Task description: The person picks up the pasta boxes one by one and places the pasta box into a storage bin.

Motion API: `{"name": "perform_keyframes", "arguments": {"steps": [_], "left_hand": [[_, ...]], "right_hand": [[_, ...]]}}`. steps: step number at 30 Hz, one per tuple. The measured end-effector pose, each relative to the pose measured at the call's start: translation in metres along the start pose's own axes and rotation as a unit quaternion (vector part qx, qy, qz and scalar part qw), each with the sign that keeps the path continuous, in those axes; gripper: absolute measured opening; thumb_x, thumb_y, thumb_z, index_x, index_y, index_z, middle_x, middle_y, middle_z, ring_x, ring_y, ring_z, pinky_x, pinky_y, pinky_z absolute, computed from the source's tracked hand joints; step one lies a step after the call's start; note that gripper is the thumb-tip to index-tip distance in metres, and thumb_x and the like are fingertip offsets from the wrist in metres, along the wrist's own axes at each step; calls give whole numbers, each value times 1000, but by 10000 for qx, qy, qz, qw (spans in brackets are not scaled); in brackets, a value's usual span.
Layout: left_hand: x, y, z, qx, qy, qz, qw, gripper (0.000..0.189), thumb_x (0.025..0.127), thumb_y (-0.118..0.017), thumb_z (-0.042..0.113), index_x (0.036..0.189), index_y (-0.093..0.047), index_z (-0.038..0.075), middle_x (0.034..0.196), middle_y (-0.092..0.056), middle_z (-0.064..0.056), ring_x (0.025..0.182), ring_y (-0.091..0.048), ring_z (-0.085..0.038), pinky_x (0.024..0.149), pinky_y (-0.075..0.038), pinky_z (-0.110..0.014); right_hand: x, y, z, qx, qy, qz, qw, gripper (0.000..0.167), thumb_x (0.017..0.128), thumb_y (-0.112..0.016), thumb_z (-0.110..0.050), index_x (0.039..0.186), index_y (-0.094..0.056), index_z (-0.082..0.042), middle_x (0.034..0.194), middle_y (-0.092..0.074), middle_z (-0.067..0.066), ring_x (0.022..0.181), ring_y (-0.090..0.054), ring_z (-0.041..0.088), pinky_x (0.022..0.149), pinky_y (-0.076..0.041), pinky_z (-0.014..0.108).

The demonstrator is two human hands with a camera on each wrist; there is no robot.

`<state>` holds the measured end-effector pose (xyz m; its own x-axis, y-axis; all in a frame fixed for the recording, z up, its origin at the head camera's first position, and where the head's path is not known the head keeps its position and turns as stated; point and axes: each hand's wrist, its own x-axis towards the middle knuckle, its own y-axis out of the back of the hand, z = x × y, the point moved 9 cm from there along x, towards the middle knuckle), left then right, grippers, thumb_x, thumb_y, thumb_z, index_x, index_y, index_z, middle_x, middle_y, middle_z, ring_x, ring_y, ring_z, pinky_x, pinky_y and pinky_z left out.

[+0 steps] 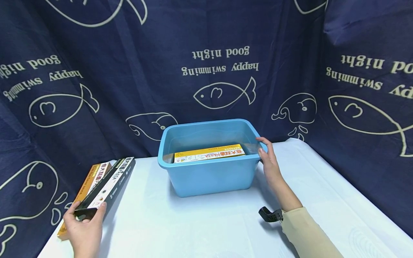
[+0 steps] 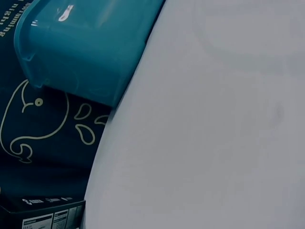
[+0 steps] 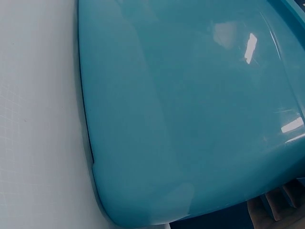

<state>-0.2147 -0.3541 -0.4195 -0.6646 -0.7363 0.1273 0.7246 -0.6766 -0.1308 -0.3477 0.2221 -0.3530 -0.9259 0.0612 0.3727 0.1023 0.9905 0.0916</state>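
Nearest, to the left of the bin, the left hand (image 1: 84,229) grasps the near end of a long black cardboard box with a white printed panel (image 1: 109,186), thumb on one side and fingers on the other. The box is outside the bin; whether it is fully clear of the counter cannot be determined. Beside and partly behind it, farther left of the bin, lies a long orange-and-white cardboard box (image 1: 84,188), which the left hand does not grip.

To the near right of the bin is a beige fabric sleeve (image 1: 309,233) with a black strap (image 1: 272,215) at the wrist. The right hand (image 1: 271,163) grasps the right-end rim of the bin, a blue rectangular plastic tub (image 1: 209,181) standing upright on the white-covered counter (image 1: 206,229).

Inside the bin, a long yellow-and-white cardboard box (image 1: 209,153) lies lengthwise. Beyond the bin hangs a navy fabric curtain (image 1: 155,71) with white fish drawings.

Progress, as judged: the work appears partly done. One box is placed in the bin; the black box is in hand but not yet in it, and the orange-and-white box remains outside.
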Motion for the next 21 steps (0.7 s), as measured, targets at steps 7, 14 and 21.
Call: {"name": "perform_keyframes", "arguments": {"steps": [7,14,21], "left_hand": [[2,3,0,-351,108,222,9991,79,85,-70,-6,147,-29,19,125,-39,17,110,-51,-3,75,-47,0],[4,1,-7,-1224,396,66,9917,83,83,-64,-18,145,-27,23,127,-34,14,106,-55,-7,67,-58,-16],[3,-1,-6,-1531,333,71,9876,81,85,-58,-21,145,-25,22,132,-32,11,112,-55,-10,69,-58,-18]], "right_hand": [[0,0,-1,-38,31,-6,10000,48,104,-33,-30,150,-30,-18,166,-16,6,154,-17,34,119,-14,71],[0,-1,-3,-31,99,-5,9999,49,104,-33,-30,150,-30,-17,166,-16,8,154,-16,36,118,-14,72],[0,-1,-2,-18,125,22,9999,48,104,-34,-31,150,-31,-17,166,-17,6,154,-17,34,118,-14,71]]}}
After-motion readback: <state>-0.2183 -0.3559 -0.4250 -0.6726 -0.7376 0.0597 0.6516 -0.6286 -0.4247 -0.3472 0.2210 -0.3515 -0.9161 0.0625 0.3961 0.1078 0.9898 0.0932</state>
